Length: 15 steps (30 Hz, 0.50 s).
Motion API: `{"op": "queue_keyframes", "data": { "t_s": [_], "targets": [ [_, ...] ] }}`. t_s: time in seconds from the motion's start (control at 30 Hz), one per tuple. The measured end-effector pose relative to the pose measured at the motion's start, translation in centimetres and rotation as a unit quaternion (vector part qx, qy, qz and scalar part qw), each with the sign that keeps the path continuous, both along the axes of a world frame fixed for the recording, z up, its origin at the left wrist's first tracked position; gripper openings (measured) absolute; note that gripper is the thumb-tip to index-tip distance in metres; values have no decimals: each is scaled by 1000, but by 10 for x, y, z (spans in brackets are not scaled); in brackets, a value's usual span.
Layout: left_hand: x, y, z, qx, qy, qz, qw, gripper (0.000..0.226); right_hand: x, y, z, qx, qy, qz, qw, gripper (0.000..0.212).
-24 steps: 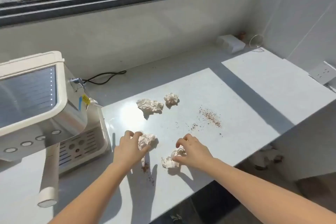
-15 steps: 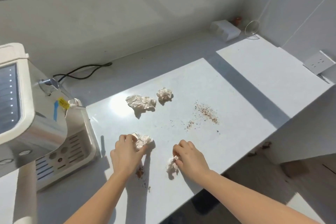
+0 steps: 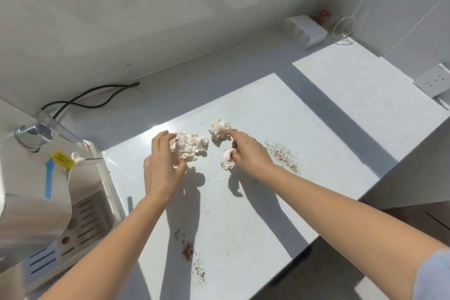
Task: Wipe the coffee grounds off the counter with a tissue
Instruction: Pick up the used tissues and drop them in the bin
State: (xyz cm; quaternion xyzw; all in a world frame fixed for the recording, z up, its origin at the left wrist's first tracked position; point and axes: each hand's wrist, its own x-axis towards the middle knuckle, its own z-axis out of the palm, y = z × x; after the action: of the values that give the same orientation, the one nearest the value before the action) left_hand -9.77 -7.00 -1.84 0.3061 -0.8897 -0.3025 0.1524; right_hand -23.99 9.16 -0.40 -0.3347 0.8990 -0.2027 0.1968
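Observation:
The white counter (image 3: 341, 95) carries two patches of brown coffee grounds: one (image 3: 283, 156) just right of my right hand, another (image 3: 188, 251) near the front edge between my forearms. My left hand (image 3: 162, 168) pinches a crumpled tissue and presses against a larger crumpled tissue wad (image 3: 191, 145). My right hand (image 3: 252, 154) grips a small tissue ball (image 3: 227, 162) under its fingers. Its index finger reaches out and touches another tissue ball (image 3: 219, 128) a little further back.
A steel coffee machine (image 3: 48, 202) fills the left side, its steam wand (image 3: 36, 130) pointing up and a black cable (image 3: 97, 100) behind it. A white box (image 3: 304, 30) and a tipped glass (image 3: 343, 28) lie in the back corner. A wall socket (image 3: 435, 80) is at right.
Both hands have carried their tissues away from the front of the counter to the two tissues further back. The grounds the left hand covered now lie exposed near the front edge.

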Motion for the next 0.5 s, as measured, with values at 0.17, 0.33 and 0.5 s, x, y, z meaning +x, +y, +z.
{"op": "queue_keyframes", "data": {
  "t_s": [0.17, 0.33, 0.5],
  "targets": [
    [-20, -20, -21, -13, -142, -67, 987, 69, -26, -36, -11, 114, 8, 50, 992, 77],
    [-12, -26, -38, 14, -108, -40, 993, 41, -30, -44, -30, 70, 18, -4, 997, 43],
    [1, -27, -37, 33, -76, 4, 997, 42, -21, -36, -35, 28, 15, -33, 999, 27]
  ]
}}
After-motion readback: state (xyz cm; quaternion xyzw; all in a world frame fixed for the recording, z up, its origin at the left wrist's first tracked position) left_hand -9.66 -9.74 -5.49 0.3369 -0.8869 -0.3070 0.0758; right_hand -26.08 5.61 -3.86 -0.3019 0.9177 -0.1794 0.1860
